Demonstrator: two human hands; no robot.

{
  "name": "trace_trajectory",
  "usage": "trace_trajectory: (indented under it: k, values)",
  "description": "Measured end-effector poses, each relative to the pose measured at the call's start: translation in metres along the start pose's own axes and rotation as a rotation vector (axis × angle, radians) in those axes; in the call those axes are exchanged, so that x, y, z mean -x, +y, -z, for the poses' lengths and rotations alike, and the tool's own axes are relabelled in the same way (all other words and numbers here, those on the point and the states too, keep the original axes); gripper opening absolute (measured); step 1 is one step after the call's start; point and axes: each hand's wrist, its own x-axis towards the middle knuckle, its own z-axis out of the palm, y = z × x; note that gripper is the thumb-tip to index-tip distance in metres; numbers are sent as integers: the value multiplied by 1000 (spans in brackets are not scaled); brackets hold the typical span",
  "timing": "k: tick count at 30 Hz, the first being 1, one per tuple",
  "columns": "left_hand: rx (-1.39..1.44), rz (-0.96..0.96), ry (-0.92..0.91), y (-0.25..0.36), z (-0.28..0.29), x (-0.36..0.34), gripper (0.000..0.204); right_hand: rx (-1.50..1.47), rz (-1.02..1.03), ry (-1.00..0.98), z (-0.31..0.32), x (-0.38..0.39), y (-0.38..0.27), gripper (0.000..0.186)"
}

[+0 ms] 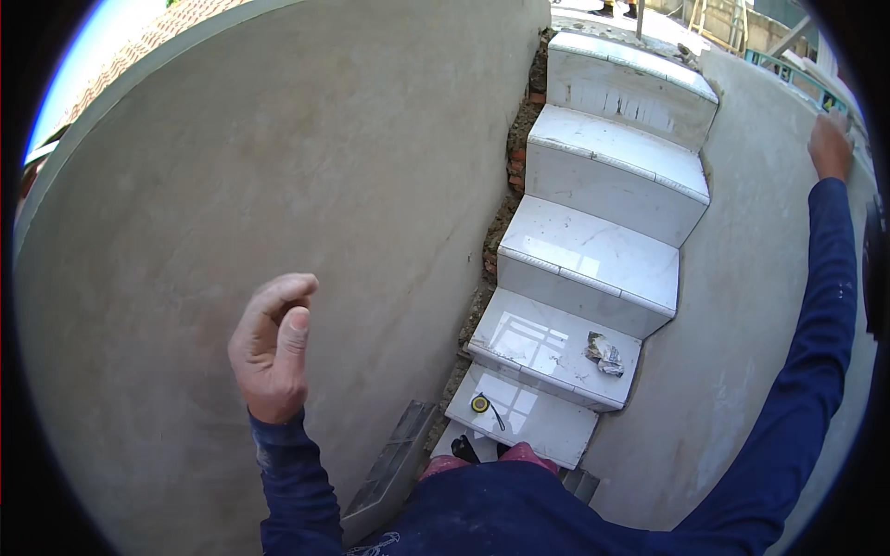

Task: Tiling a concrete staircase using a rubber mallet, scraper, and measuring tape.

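Observation:
My left hand (273,347) is raised in front of the grey plastered wall (278,167) on the left. Its fingers are loosely curled, the thumb stands apart, and nothing is between them. At the far right my right hand (830,148) reaches to the top of the right wall (751,241). Its fingers are closed at the near end of a long teal spirit level (788,76) lying along that wall top; the fingertips are partly hidden. Between the walls climb several white tiled steps (593,227). A yellow-and-black tape measure (479,404) with a strap rests on a low step.
A crumpled wrapper (604,354) lies on a step near the right wall. Rough broken mortar and brick (505,213) fill the gap along the stairs' left edge. Grey tile-like pieces (394,454) lean at lower left. A ladder (721,23) and a person's feet (616,9) show at the top.

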Motion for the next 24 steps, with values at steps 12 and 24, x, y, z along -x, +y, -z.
trace_trajectory:
  k: [12, 24]
  values:
    - [-1396, -736, 348, 111, 43, -239, 55, -28, -18, -191, 82, 3, -12, 22]
    - [-1771, -118, 244, 105, 23, -233, 81, -42, -73, -212, 160, 2, -15, 20]
